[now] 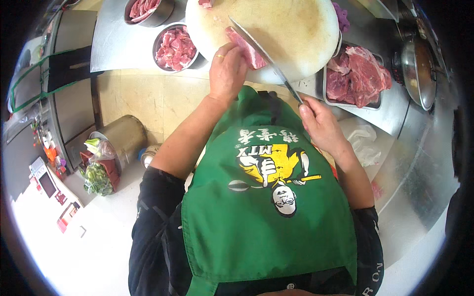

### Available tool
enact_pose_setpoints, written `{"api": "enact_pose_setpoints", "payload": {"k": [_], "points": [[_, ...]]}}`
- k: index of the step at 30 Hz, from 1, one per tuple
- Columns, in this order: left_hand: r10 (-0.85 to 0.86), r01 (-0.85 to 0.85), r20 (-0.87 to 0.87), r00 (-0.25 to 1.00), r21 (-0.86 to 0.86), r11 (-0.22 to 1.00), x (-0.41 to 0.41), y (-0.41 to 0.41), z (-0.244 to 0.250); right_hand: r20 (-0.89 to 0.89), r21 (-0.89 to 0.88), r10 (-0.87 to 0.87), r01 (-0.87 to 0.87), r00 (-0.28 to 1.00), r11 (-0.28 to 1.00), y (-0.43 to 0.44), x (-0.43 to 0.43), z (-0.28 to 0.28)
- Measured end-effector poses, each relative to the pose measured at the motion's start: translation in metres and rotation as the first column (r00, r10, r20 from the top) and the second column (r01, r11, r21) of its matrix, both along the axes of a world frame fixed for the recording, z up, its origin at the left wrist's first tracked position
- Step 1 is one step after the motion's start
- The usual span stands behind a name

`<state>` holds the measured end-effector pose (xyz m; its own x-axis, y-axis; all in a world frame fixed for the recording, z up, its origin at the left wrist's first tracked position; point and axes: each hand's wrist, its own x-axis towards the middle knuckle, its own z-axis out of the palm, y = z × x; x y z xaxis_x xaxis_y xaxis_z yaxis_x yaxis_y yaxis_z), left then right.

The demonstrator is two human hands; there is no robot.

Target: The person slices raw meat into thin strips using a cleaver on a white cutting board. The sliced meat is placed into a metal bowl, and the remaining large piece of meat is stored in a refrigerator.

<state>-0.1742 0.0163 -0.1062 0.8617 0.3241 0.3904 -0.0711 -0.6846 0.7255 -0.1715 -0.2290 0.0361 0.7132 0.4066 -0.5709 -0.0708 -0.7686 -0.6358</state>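
Note:
My right hand [321,125] grips the handle of a kitchen knife [267,58]. Its long blade slants up and left over a round cutting board [300,33]. Along the blade's left side lies a strip of raw red meat [255,59]. The curled fingers of my left hand [227,70], one with a ring, hold this strip at the board's near edge. Whether the blade's edge has entered the meat cannot be told from here. Another small piece of raw meat [206,3] sits at the board's far left, partly cut off by the frame.
Left of the board stand a metal bowl of cut meat [175,50] and a deeper metal pot with meat strips [146,10]. To the right, a metal tray [370,107] carries large raw cuts [361,76], beside a wok [418,74]. Bagged greens [98,177] rest on the floor.

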Motion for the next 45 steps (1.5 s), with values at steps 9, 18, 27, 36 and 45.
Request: {"api": "enact_pose_setpoints", "payload": {"k": [9,18,27,36,45], "points": [[-0.027,0.022,0.064,0.998,0.072,0.997,0.004,0.0,0.001,0.033,0.01,0.027,-0.028,0.999,1.0,-0.007,0.0,-0.001],[-0.256,0.203,0.221,0.941,0.235,0.951,0.011,0.0,-0.003,-0.113,-0.033,-0.133,0.13,0.985,0.991,-0.013,-0.007,0.006],[-0.221,0.142,0.254,0.942,0.297,0.944,0.011,-0.001,0.001,-0.052,-0.019,-0.111,0.11,0.993,0.994,-0.003,-0.024,0.042],[-0.263,0.199,0.216,0.94,0.275,0.941,0.009,0.006,0.0,-0.093,-0.012,-0.09,0.089,0.992,0.996,-0.003,-0.025,0.043],[-0.237,0.156,0.315,0.919,0.262,0.952,0.018,0.005,0.006,-0.048,-0.024,-0.011,0.009,0.999,1.0,0.015,-0.002,0.04]]}}
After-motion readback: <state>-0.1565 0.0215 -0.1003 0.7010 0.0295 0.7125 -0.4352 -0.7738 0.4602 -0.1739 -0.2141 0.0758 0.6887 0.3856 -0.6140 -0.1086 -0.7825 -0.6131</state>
